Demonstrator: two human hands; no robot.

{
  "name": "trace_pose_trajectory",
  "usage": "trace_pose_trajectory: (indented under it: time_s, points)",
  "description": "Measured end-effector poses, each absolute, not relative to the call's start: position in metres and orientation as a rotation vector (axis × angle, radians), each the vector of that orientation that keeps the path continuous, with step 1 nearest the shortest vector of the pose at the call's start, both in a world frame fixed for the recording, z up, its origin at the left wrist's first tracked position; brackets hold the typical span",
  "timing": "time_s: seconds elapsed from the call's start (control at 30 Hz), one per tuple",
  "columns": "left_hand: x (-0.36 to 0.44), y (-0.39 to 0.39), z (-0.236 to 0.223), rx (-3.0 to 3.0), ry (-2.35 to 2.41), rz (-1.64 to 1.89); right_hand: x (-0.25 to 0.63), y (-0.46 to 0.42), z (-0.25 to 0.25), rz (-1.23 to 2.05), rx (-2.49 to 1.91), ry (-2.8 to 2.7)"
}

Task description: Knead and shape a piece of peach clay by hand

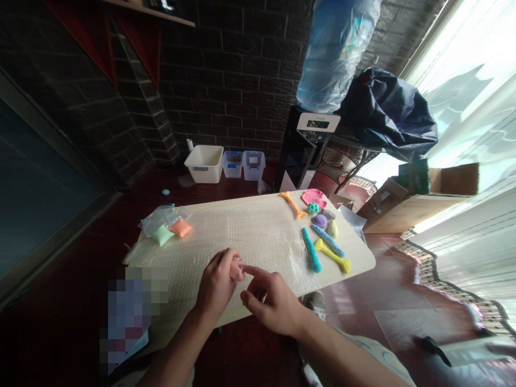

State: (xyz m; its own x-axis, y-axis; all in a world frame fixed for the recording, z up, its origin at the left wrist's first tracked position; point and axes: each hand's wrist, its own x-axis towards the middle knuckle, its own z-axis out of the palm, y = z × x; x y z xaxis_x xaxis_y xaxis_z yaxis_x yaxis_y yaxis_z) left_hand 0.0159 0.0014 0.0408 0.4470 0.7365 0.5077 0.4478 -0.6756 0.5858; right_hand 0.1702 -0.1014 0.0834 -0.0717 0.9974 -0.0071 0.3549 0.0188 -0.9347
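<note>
My left hand point(217, 279) is closed around a small pinkish lump point(237, 270) that looks like soft modelling clay, held above the front part of the table. The fingers hide part of the lump. Beside it is my right hand point(276, 301), its index finger stretched out so the tip meets or nearly meets the lump. The thumb stands apart and the other fingers are curled, with nothing seen in them. Bubble wrap point(258, 231) covers the table point(365, 260) under both hands.
On the right lie clay-like shapes: a teal stick point(310, 250), a yellow bone shape point(334, 256), a blue stick point(328, 240), an orange bone shape point(293, 205) and a pink piece point(313, 198). Bags hold green point(162, 235) and orange point(180, 228) material at left. A water dispenser point(304, 145) stands behind.
</note>
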Motion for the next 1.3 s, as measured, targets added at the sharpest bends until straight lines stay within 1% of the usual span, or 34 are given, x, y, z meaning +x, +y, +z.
trace_pose_trajectory:
  time_s: [0.17,0.37,0.47,0.63,0.83,0.97,1.03,1.1,1.17,1.3]
  points:
    - [0.02,-0.002,0.051,2.428,0.881,1.157,0.175,-0.1,0.083,1.293,-1.291,-1.309]
    - [0.021,-0.003,0.052,2.426,0.814,1.155,0.187,-0.102,0.089,1.13,-1.337,-1.548]
    - [0.019,-0.002,0.049,2.402,0.794,1.131,0.188,-0.101,0.087,1.113,-1.375,-1.574]
    - [0.017,-0.002,0.046,2.333,0.838,1.089,0.183,-0.101,0.083,1.216,-1.373,-1.551]
    - [0.02,0.001,0.04,2.305,0.825,1.055,0.178,-0.101,0.078,1.227,-1.402,-1.492]
    - [0.025,0.0,0.039,2.255,0.857,1.055,0.173,-0.105,0.077,1.424,-1.306,-1.26]
    - [0.026,0.0,0.04,2.243,0.845,1.053,0.174,-0.105,0.077,1.464,-1.304,-1.233]
    - [0.026,-0.002,0.042,2.252,0.832,1.043,0.176,-0.104,0.078,1.385,-1.351,-1.34]
    - [0.025,-0.004,0.045,2.274,0.847,1.025,0.181,-0.103,0.08,1.231,-1.412,-1.547]
    - [0.021,-0.005,0.048,2.269,0.814,0.957,0.189,-0.101,0.087,1.108,-1.347,-1.725]
